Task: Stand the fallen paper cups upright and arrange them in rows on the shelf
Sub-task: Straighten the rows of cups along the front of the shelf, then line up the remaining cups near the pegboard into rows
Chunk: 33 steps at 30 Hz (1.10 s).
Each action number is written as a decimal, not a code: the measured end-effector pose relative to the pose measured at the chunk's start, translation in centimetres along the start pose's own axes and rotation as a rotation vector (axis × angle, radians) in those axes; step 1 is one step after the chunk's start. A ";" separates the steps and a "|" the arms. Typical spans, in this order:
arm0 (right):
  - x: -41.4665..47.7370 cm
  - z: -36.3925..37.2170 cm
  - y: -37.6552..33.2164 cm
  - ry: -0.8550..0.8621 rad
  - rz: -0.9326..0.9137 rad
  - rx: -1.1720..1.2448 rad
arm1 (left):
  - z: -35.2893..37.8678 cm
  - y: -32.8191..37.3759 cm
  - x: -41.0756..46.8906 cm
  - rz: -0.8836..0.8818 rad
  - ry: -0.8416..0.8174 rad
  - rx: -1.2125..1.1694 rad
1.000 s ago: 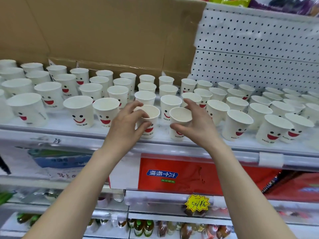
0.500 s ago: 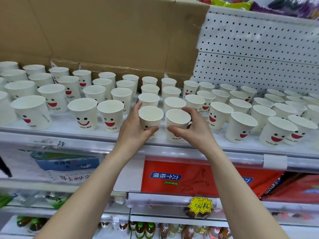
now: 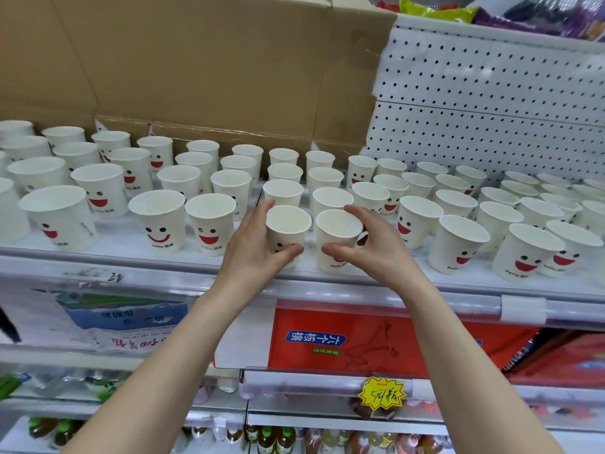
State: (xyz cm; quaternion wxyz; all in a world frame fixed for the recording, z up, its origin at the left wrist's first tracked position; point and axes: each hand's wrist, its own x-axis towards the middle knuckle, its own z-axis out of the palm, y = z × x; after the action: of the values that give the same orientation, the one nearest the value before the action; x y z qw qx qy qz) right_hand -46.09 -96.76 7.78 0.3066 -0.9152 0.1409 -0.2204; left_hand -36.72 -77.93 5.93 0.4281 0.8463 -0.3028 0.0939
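Note:
Several white paper cups with red smiley faces stand upright in rows on the white shelf [image 3: 131, 257]. My left hand [image 3: 252, 247] grips one front-row cup [image 3: 288, 224], thumb across its front and fingers behind it. My right hand [image 3: 376, 247] grips the neighbouring front-row cup [image 3: 339, 234] the same way. Both cups stand upright on the shelf, close side by side near its front edge. No cup lies on its side in view.
A brown cardboard box [image 3: 196, 67] stands behind the left cups, a white pegboard [image 3: 491, 109] behind the right ones. Red packaging [image 3: 360, 339] and a yellow price tag [image 3: 381, 396] sit on the shelf below, bottles [image 3: 271, 440] lower still.
Both hands have closed round the two front cups, thumbs now across their fronts, and the two cups stand closer together and in line with the front row.

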 end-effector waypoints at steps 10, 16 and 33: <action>1.4 -8.1 0.1 0.205 -0.065 0.037 | -3.3 3.7 2.0 0.370 0.121 0.246; 6.6 -14.3 3.1 0.087 -0.074 -0.267 | -1.1 8.2 8.9 0.477 -0.122 0.339; 26.1 -13.7 12.1 -0.398 -0.240 -0.719 | 13.3 11.8 26.4 0.328 -0.457 0.788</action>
State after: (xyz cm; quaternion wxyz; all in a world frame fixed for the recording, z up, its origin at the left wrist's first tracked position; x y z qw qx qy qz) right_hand -31.80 -123.20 18.33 -0.0385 -0.9984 0.0392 -0.0107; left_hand -24.00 -105.04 16.64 -0.0231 0.8841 -0.4599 0.0796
